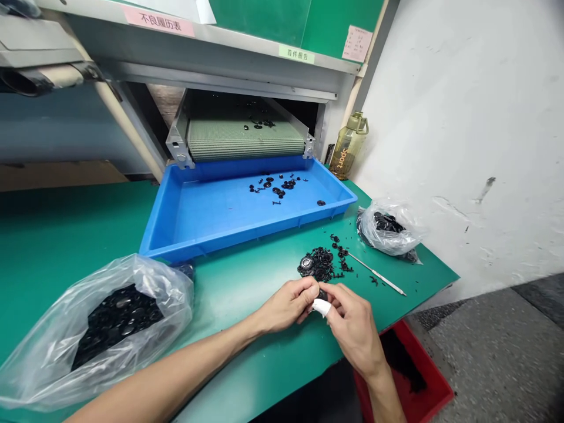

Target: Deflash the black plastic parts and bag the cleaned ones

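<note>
My left hand [293, 301] and my right hand [350, 311] meet over the green table, fingers closed around a small black round part [323, 294]. Fingers cover most of that part. White tape wraps the thumb of my right hand. Just beyond my fingertips lies a heap of small black plastic parts [324, 261], one of them a larger disc with a shiny ring [307, 264]. To the right of the heap, a thin white pen-like tool [383, 281] rests on the table among scattered black bits.
A blue tray [255, 238] with scattered black parts stands below a green conveyor belt [247, 141]. Plastic bags of black parts sit at left [145, 346] and right [388, 232]. A bottle [349, 144] stands by the wall. Below the table edge is a red bin [434, 390].
</note>
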Motion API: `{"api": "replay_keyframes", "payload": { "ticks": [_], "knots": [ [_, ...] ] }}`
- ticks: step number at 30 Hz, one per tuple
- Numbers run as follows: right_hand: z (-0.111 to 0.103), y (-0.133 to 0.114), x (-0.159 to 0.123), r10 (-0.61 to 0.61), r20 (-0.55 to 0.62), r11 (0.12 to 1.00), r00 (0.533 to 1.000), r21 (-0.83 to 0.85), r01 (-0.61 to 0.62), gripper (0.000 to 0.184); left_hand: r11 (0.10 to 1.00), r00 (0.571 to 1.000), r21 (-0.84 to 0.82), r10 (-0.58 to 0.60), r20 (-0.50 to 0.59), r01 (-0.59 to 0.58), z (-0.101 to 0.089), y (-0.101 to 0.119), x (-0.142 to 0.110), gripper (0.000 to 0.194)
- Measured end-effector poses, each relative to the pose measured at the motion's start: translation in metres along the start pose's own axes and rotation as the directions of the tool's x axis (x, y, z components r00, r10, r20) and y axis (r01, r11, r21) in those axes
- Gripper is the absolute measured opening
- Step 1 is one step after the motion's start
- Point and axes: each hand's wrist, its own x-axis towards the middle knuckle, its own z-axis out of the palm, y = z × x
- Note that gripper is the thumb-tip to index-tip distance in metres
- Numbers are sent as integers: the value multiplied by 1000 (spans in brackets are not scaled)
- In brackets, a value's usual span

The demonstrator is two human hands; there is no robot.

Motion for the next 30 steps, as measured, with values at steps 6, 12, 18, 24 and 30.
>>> {"api": "replay_keyframes", "payload": {
  "ticks": [6, 12, 18, 24, 30],
  "knots": [
    [10, 3, 13, 61, -142, 994, 988, -77, -72, 26, 999, 999, 35, -38, 17, 38, 7, -2, 0, 43],
    [-16, 15, 59, 22, -143, 945, 989, -320, -68, 31, 947, 962, -322, -93, -256, 6, 5, -5, 7, 42],
    [-28, 33, 100, 52, -37, 838, 998, -542, -64, 29, 819, 952, -573, -160, -261, -20, -7, -2, 10, 50],
    [-27, 37, 96, 72, 22, 783, 997, -620, -43, 29, 785, 949, -614, -125, -291, -85, -7, -3, 10, 37],
    [-17, 25, 98, 96, 22, 744, 995, -666, -57, 28, 784, 942, -615, -136, -307, -87, -7, -6, 11, 34]
  ]
}}
